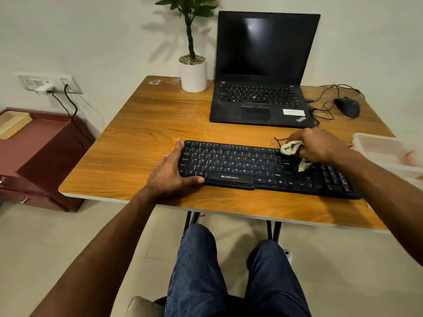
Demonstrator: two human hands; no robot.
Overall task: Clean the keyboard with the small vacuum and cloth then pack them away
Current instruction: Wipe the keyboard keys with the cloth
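Pressing cloth (290,149) onto keyboard (251,165), right hand (318,145) bunched.

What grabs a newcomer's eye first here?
The long black keyboard at the wooden table's near edge: the left hand grips its left end while the right hand presses a cream cloth onto the keys. Behind stands an open black laptop, screen dark.
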